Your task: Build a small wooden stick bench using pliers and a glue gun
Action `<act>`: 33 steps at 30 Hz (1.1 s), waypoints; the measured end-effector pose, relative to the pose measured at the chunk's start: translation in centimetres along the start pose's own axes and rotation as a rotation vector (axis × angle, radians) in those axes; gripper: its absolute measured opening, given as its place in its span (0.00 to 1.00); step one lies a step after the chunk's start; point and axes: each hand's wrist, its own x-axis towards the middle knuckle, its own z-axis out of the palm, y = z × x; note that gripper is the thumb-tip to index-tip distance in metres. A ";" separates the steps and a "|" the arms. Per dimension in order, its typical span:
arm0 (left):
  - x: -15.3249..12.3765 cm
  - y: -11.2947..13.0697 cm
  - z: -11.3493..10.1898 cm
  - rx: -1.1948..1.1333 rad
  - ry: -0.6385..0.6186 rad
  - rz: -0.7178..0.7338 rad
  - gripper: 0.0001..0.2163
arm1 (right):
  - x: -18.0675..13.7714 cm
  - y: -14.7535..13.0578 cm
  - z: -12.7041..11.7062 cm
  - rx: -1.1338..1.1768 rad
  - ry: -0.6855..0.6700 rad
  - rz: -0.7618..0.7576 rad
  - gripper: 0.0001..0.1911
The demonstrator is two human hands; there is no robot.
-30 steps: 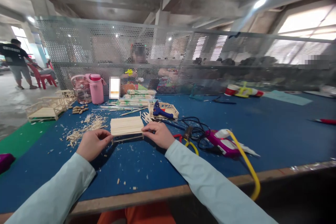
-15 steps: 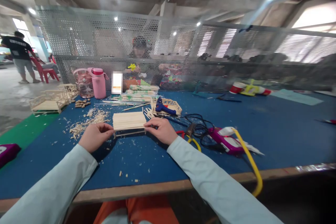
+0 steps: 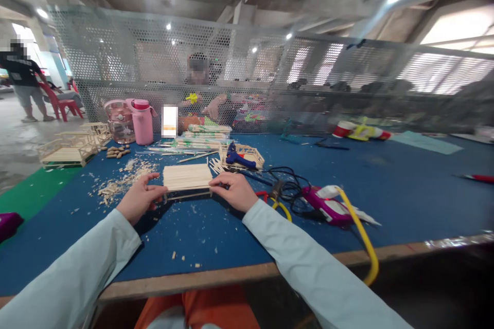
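Observation:
A flat panel of pale wooden sticks sits on a low stick frame on the blue table. My left hand pinches its left edge, fingers curled. My right hand grips its right edge, fingers closed on the frame. Both sleeves are light blue.
Wood shavings lie left of the panel. A blue glue gun rests in a stick tray. A purple tool with a yellow hose, black cables, pink bottles, stick models and stacked sticks surround. A person sits behind the mesh screen.
My hands stay on the stick panel. The left hand's fingers have shifted slightly up its left edge. The camera moved a little.

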 end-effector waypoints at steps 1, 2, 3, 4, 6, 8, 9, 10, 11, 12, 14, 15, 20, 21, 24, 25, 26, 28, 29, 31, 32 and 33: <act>0.0 -0.1 0.0 -0.010 0.002 -0.006 0.27 | 0.0 -0.1 0.0 -0.008 0.002 0.007 0.03; 0.1 -0.1 0.1 -0.019 0.005 -0.012 0.26 | -0.1 -0.2 0.0 -0.015 0.003 0.013 0.03; 0.1 -0.1 0.1 -0.024 0.007 -0.018 0.26 | -0.1 -0.2 -0.1 -0.021 0.004 0.020 0.03; 0.1 -0.1 0.1 -0.029 0.008 -0.023 0.26 | -0.1 -0.3 -0.1 -0.025 0.005 0.025 0.03; 0.1 -0.1 0.0 -0.033 0.005 -0.031 0.26 | -0.1 -0.4 -0.1 -0.032 0.006 0.029 0.01; 0.0 0.0 0.0 -0.034 0.001 -0.034 0.27 | -0.2 -0.3 -0.1 -0.037 0.009 0.025 0.01; 0.0 0.0 0.0 -0.034 0.000 -0.033 0.27 | -0.2 -0.3 -0.1 -0.038 0.012 0.020 0.01; -0.1 0.1 0.0 -0.033 0.002 -0.032 0.27 | -0.2 -0.3 -0.1 -0.038 0.014 0.012 0.01; -0.1 0.1 0.0 -0.031 0.004 -0.031 0.27 | -0.2 -0.3 -0.1 -0.037 0.017 0.002 0.02; -0.1 0.1 0.0 -0.028 0.006 -0.030 0.27 | -0.2 -0.2 -0.1 -0.036 0.019 -0.009 0.02; -0.1 0.1 -0.1 -0.023 0.010 -0.030 0.27 | -0.1 -0.2 0.0 -0.030 0.022 -0.030 0.03; -0.1 0.1 -0.1 -0.021 0.011 -0.030 0.27 | -0.1 -0.2 0.0 -0.028 0.022 -0.040 0.03; -0.3 0.3 0.0 -0.006 0.010 -0.019 0.27 | -0.1 0.0 0.2 -0.019 0.020 -0.062 0.04; -0.3 0.3 0.0 -0.002 0.011 -0.016 0.27 | -0.1 0.0 0.2 -0.017 0.018 -0.061 0.04; -0.3 0.4 0.0 0.011 0.019 -0.004 0.27 | -0.1 0.0 0.2 -0.012 0.007 -0.041 0.05; -0.3 0.4 -0.1 0.016 0.023 -0.001 0.27 | -0.1 0.0 0.2 -0.010 0.005 -0.028 0.05; -0.2 0.4 -0.1 0.021 0.026 0.003 0.27 | -0.1 0.0 0.2 -0.008 0.005 -0.013 0.05; -0.2 0.4 -0.1 0.031 0.030 0.010 0.28 | -0.2 0.0 0.3 -0.004 0.007 0.022 0.06; -0.2 0.4 -0.1 0.037 0.032 0.015 0.28 | -0.2 0.0 0.3 -0.001 0.008 0.039 0.06; -0.2 0.5 -0.1 0.052 0.030 0.026 0.28 | -0.2 -0.1 0.4 0.005 0.006 0.064 0.06; -0.3 0.5 -0.1 0.062 0.029 0.031 0.28 | -0.2 -0.1 0.4 0.007 0.004 0.072 0.06; -0.3 0.6 0.0 0.072 0.027 0.037 0.28 | -0.2 -0.1 0.4 0.009 0.002 0.078 0.06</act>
